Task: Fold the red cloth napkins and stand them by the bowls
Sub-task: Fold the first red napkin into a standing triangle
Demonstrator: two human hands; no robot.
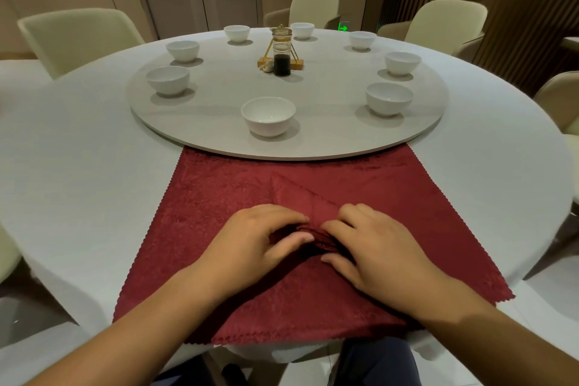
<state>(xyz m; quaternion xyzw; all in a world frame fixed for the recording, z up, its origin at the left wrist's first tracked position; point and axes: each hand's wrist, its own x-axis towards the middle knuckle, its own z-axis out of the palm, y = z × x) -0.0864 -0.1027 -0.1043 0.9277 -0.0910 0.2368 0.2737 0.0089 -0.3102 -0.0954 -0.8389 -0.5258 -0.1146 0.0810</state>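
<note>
Napkin (219, 197) is the big dark red one, spread on the white tabletop (78, 166) right in front of the person. Both hands sit in the middle of it. The left hand (250, 238) and right hand (376, 254) are almost touching, and each is pinching a little bunch of gathered cloth between thumb and curled fingers. So both are gripping the napkin, not just resting on it. A triangular crease runs from between the hands up toward the turntable (219, 88).

Stuff I can't make out: the bunched bit between the hands is dark and squashed, so I can't count the folds. The far edge of the napkin meets the rim of the turntable, and I can't tell if it's tucked under or just butted up against it. The near zigzag edge hangs over the tabletop edge, and the right forearm covers part of it.

Pose-wise, both forearms come in from the bottom corners and angle toward each other. Wrists are low over the cloth, palms down, knuckles up.

The nearest bowl (268, 116) sits on the turntable just past the napkin, well apart from the hands. The other bowls (388, 99) ring a dark sauce bottle (282, 53).
</note>
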